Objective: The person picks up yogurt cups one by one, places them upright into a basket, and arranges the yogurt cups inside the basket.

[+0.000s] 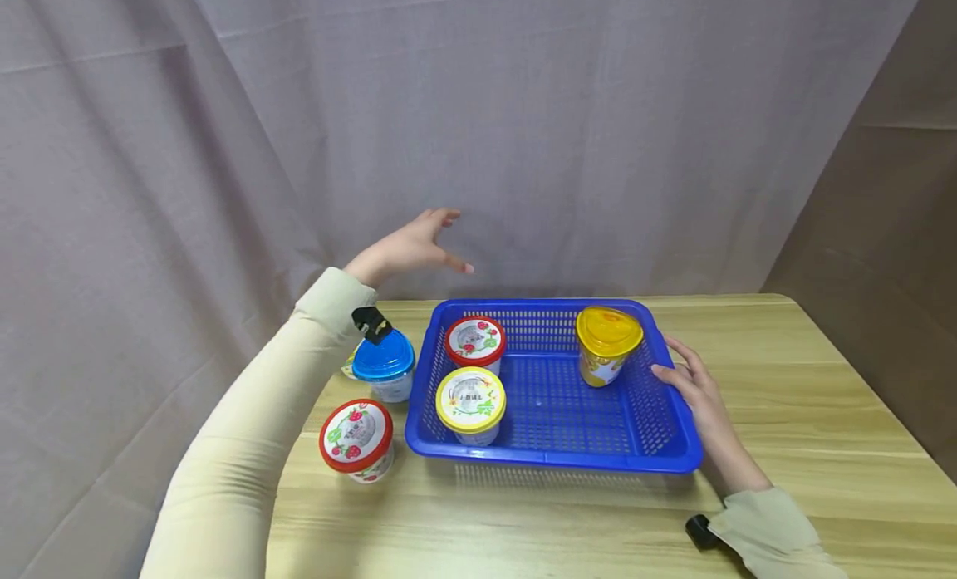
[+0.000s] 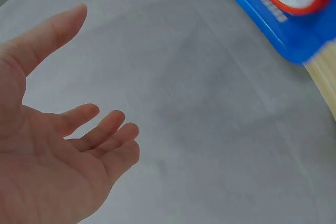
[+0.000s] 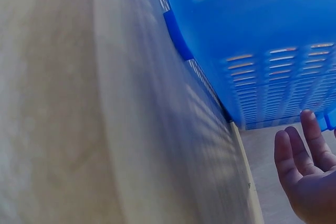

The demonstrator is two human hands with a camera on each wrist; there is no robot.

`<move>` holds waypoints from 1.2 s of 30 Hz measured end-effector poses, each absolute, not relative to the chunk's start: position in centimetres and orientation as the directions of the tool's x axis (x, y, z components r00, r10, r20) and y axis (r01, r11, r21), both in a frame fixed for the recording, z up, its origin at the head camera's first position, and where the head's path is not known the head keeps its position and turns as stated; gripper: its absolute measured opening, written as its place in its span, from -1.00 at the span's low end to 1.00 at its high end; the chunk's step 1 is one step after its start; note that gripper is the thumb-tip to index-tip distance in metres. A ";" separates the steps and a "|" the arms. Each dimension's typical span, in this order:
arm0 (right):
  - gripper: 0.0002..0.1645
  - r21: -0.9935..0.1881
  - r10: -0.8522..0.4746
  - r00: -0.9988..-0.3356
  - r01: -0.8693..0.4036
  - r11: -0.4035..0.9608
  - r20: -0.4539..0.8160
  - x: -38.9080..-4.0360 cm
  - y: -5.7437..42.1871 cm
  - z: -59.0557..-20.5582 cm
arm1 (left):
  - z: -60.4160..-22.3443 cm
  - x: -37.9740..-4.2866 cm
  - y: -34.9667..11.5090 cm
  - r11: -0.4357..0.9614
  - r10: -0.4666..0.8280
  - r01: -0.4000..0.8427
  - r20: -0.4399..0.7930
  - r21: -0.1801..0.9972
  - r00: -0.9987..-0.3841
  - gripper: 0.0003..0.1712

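Note:
My left hand [image 1: 414, 245] hangs in the air above the back left of a blue plastic basket [image 1: 549, 458], thumb and fingers spread and palm empty. In the left wrist view its fingers [image 2: 107, 129] are loosely bent. At the basket's right side my right hand [image 1: 699, 388] holds the rim, thumb over the edge and fingers along the outer wall. Inside the basket, a red-lidded cup [image 1: 475, 340] and a yellow-rimmed cup [image 1: 471, 402] stand at the left. A cup with a yellow, rounded-triangular lid [image 1: 608, 334] leans at the right back.
Left of the basket, a blue-lidded cup [image 1: 384, 359] and another red-lidded cup [image 1: 357, 438] stand on the wooden table [image 1: 807, 413]. A yellow item [image 1: 348, 367] is mostly hidden behind the blue-lidded cup. A grey curtain [image 1: 523, 147] hangs along the table's back edge.

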State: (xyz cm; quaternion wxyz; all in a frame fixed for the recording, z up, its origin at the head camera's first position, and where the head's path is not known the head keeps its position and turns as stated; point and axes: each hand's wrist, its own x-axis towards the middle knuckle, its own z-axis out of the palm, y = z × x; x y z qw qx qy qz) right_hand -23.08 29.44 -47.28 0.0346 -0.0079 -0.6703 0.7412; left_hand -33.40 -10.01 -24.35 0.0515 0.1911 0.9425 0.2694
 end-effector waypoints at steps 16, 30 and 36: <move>-0.36 -0.995 0.063 -0.998 -0.029 -0.092 0.023 -22.9 30.0 -47.7 | -28.0 -30.5 -20.2 0.702 0.328 0.323 0.115 0.635 -0.938 0.01; -0.39 -0.990 0.041 -0.998 -0.051 -0.129 0.046 -23.2 29.6 -47.8 | -33.7 -27.8 -24.4 0.586 0.325 0.283 0.100 0.759 -0.941 0.00; -0.37 -0.992 0.046 -0.998 -0.041 -0.121 0.035 -23.2 29.7 -47.7 | -36.1 -27.8 -24.9 0.561 0.343 0.277 0.086 0.780 -0.936 0.00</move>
